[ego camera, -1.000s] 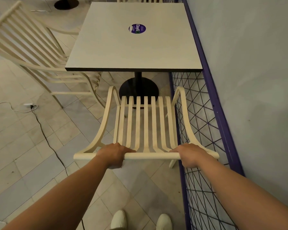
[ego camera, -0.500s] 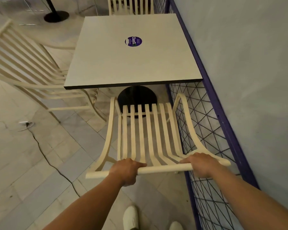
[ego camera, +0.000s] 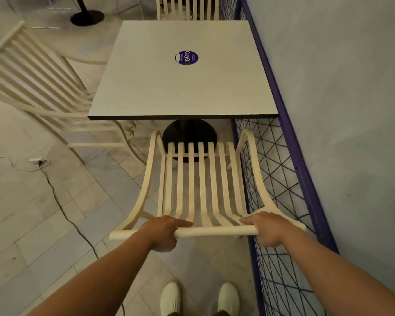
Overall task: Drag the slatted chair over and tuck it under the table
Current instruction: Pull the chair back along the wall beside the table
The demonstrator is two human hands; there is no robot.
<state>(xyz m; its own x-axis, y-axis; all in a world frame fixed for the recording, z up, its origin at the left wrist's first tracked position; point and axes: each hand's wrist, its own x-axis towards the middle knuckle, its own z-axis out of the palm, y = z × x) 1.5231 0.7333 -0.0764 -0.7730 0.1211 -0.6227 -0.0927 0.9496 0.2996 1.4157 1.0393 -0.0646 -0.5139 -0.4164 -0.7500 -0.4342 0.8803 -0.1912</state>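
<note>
The cream slatted chair [ego camera: 201, 185] stands in front of me, its back toward me and its seat front just short of the table's near edge. My left hand [ego camera: 163, 231] and my right hand [ego camera: 268, 226] both grip its top rail, one near each end. The square pale table [ego camera: 185, 87] with a round purple sticker [ego camera: 186, 57] rests on a black round base [ego camera: 189, 133], partly hidden behind the chair's slats.
A purple wire-mesh fence [ego camera: 281, 179] and wall run close along the right. A second slatted chair [ego camera: 39, 87] stands at the table's left side, a third [ego camera: 187, 8] at the far end. A black cable [ego camera: 62, 210] crosses the tiled floor on the left. My white shoes [ego camera: 200, 297] are below.
The chair has slid forward toward the table while both hands stay on the top rail. I have stepped closer, so the table appears lower and nearer.
</note>
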